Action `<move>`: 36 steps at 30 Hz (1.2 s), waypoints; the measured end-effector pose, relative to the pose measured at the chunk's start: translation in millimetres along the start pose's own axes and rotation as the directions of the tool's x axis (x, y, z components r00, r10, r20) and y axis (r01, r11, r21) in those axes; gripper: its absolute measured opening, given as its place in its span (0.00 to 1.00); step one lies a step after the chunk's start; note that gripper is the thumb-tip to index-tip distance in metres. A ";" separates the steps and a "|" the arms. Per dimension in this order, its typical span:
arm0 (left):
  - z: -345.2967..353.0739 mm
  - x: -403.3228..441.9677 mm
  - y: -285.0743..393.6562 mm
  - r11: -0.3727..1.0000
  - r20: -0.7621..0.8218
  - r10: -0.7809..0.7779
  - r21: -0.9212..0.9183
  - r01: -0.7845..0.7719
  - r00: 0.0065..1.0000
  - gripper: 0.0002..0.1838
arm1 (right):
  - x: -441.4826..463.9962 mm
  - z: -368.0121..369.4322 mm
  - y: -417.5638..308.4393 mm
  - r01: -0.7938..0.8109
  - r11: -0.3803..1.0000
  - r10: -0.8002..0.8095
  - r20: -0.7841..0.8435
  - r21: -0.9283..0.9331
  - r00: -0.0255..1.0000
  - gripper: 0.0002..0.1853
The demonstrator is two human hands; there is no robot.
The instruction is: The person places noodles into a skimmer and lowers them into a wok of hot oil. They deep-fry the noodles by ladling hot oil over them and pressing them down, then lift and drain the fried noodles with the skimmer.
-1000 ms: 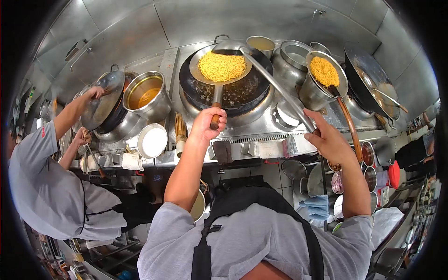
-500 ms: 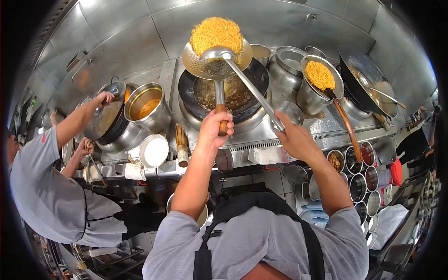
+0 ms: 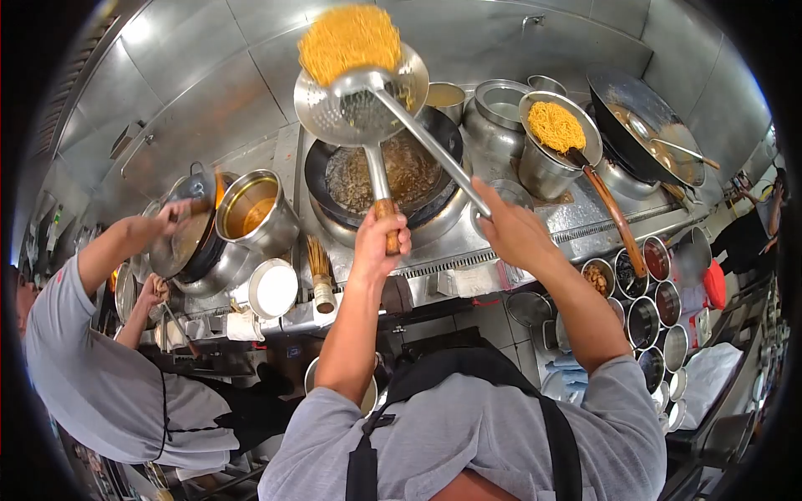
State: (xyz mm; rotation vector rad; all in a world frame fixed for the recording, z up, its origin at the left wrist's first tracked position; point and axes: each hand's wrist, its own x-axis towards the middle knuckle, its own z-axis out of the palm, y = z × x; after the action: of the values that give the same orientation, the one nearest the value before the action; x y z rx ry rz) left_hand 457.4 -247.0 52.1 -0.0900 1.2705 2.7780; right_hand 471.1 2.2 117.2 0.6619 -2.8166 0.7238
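My left hand (image 3: 380, 242) is wrapped round the wooden handle of a perforated strainer (image 3: 322, 104), raised above the wok (image 3: 342, 179) of bubbling oil. Yellow noodles (image 3: 349, 37) lie at the strainer's far edge and look blurred. My right hand (image 3: 514, 230) grips the long metal handle of a ladle (image 3: 362, 81), whose bowl is over the strainer, against the near side of the noodles. Right of the wok, a second portion of noodles (image 3: 555, 125) rests in another strainer on a metal pot (image 3: 545, 171).
At the left a co-worker (image 3: 109, 359) handles a tilted wok beside a pot of orange liquid (image 3: 249, 219). A bamboo brush (image 3: 322, 275) and a white-filled bowl (image 3: 273, 288) stand at the front edge. Ingredient containers (image 3: 642, 323) are at the lower right; another wok (image 3: 643, 125) is at the back right.
The strainer, noodles and ladle have risen from over the wok and shifted left toward the back wall. My right hand has moved left and the view has shifted.
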 end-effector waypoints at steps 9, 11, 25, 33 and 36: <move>-22.7 8.0 61.0 0.907 -0.003 -0.351 -0.250 0.340 0.936 0.08 | -68.1 -38.2 -15.3 -0.245 0.899 0.137 0.299 0.363 0.944 0.32; -33.4 -7.5 58.8 0.900 -0.032 -0.361 -0.275 0.339 0.932 0.08 | -87.4 -35.1 -8.2 -0.274 0.870 0.153 0.304 0.410 0.940 0.33; -63.1 -18.0 34.1 0.944 -0.087 -0.320 -0.110 0.310 0.943 0.09 | -56.5 8.9 -1.6 -0.399 0.692 0.218 0.353 0.601 0.910 0.33; -77.0 -0.9 29.9 0.885 -0.066 -0.456 -0.141 0.444 0.888 0.09 | -4.5 42.6 -13.8 -0.409 0.294 0.146 0.382 0.864 0.913 0.33; -82.2 1.3 27.5 0.879 -0.064 -0.464 -0.159 0.450 0.883 0.09 | 11.9 49.1 -19.5 -0.442 0.138 0.102 0.432 0.886 0.896 0.32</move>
State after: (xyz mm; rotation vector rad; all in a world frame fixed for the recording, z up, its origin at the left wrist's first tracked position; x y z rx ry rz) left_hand 454.7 -327.0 19.0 -0.4809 0.9160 2.4626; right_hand 467.3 -41.7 85.7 0.2799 -2.2543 2.8579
